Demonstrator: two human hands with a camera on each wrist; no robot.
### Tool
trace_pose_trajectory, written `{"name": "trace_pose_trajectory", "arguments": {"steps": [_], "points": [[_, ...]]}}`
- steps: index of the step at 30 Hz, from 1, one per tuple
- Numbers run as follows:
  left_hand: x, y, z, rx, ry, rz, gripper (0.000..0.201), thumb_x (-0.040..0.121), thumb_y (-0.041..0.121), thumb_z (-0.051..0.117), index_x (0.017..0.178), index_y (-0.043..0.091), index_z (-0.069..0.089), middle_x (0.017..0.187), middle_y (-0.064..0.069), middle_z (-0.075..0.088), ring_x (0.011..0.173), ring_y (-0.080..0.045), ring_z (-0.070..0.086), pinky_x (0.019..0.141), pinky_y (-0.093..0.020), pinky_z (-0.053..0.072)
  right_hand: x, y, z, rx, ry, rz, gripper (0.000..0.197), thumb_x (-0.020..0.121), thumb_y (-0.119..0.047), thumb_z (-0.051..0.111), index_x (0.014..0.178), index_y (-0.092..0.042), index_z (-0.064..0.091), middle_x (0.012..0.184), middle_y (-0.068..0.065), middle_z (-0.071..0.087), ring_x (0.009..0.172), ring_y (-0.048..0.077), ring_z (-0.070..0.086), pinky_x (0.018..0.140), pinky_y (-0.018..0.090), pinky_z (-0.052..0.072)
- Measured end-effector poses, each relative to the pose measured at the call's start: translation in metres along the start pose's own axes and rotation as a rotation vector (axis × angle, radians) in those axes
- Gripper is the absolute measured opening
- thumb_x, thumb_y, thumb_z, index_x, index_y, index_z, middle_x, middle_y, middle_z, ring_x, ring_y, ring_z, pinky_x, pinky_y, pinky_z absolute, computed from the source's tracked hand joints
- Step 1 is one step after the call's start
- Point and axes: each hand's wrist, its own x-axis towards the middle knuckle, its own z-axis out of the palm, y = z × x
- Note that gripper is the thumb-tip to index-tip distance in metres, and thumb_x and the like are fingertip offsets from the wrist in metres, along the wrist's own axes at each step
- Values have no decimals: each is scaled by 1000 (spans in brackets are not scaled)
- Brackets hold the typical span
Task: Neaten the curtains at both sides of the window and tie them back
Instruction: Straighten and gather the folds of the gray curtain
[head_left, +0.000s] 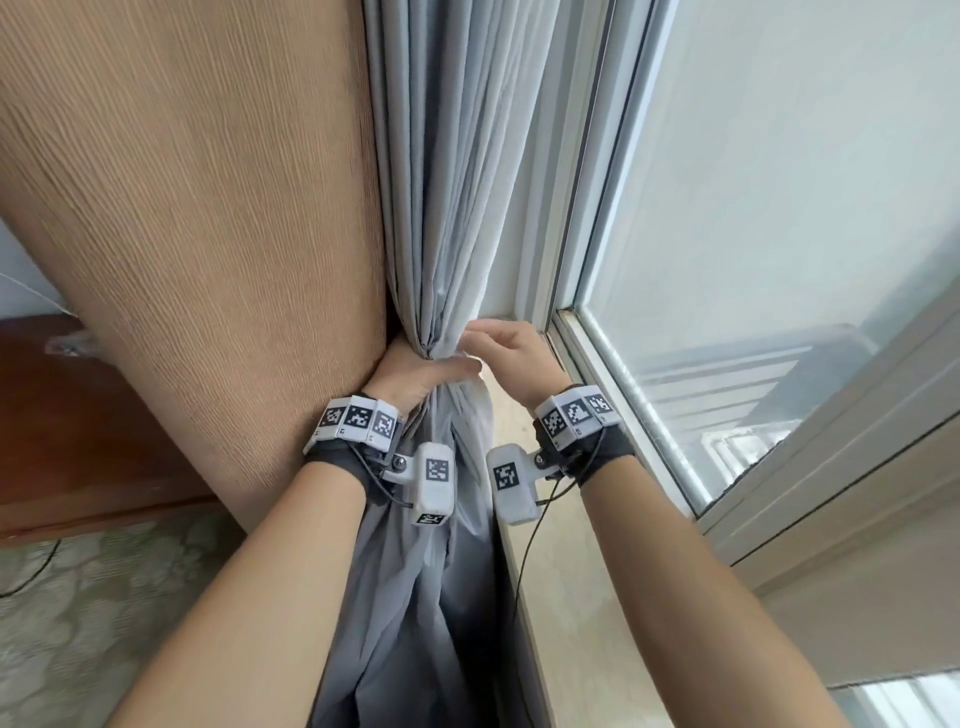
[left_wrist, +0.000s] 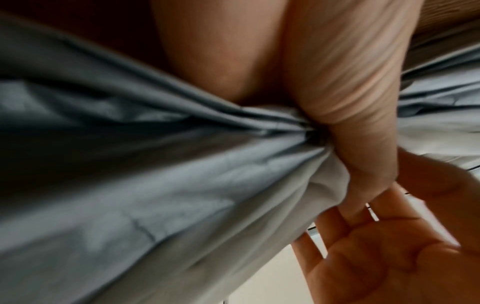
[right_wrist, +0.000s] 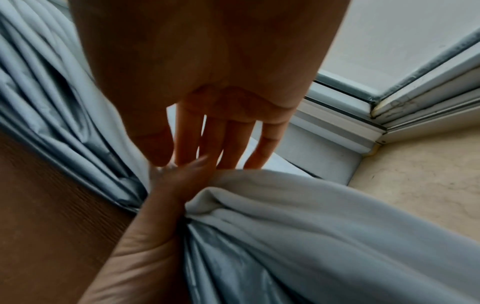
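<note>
Nearest me, the left hand clamps the grey curtain into a tight waist, its long axis running six to twelve o'clock. Just beyond, at three o'clock, the right hand hovers with fingers spread, holding nothing, the window frame behind it.

you have a pale beige, marbled stone window sill running along the foot of the white window frame. a thin black cable hangs across it, and the grey curtain's gathered folds lie partly over its inner end.
</note>
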Motion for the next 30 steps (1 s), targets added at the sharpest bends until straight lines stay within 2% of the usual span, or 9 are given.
{"name": "trace_pose_trajectory", "arguments": {"steps": [4,7,10,13,15,18,21,24,30], "points": [[3,3,-4,-62,123,13,45,71,6,86,112,5,69,108,-10,74,104,-20,70,97,-40,54,3,4,3,74,-97,81,47,91,-52,58,88,-10,79,96,4,78,103,21,70,107,41,46],[3,1,-9,-40,137,-33,52,67,18,88,115,10,70,110,-5,74,106,-17,70,100,-40,52,8,-2,3,323,80,96,37,101,-30,55,83,-9,79,92,9,78,94,18,74,99,34,54],[3,-2,-18,-65,241,-118,31,69,13,84,98,14,73,99,1,76,95,-14,72,96,-35,54,19,10,1,278,308,186,25,99,-17,54,90,-8,74,100,13,76,92,16,70,88,33,54],[-2,-1,-29,-145,230,-173,40,62,8,81,101,11,73,93,-1,76,91,-19,72,79,-29,56,26,24,1,208,125,291,39,93,-10,59,131,-20,59,137,-1,60,120,14,56,98,36,43],[-6,-1,-35,-168,155,-202,49,59,10,78,108,8,73,98,-5,76,98,-26,71,80,-32,56,31,27,3,351,-39,304,48,91,-7,58,131,-34,53,143,-12,52,132,14,47,107,40,33],[-12,4,-38,-169,17,-199,43,72,3,73,114,9,71,107,-6,75,101,-22,70,87,-33,54,40,27,8,372,-176,225,35,92,-10,60,125,-22,63,139,-5,59,130,17,53,112,48,38],[-14,7,-38,-187,-5,-159,48,71,7,72,119,10,69,113,-5,74,106,-20,69,91,-33,53,44,25,16,460,-4,240,21,91,-5,67,110,5,68,115,23,66,101,28,61,97,43,49],[-9,7,-33,-178,145,-127,34,71,6,78,103,17,72,98,5,77,95,-11,72,94,-33,52,42,25,13,370,193,177,9,87,-4,72,80,-10,74,87,16,69,81,24,60,82,37,51],[11,-6,-24,-68,443,-76,42,67,13,82,107,11,70,98,1,74,96,-15,71,89,-30,55,16,19,1,56,257,-17,18,85,-11,76,79,3,66,69,3,60,63,10,54,64,27,49]]}}
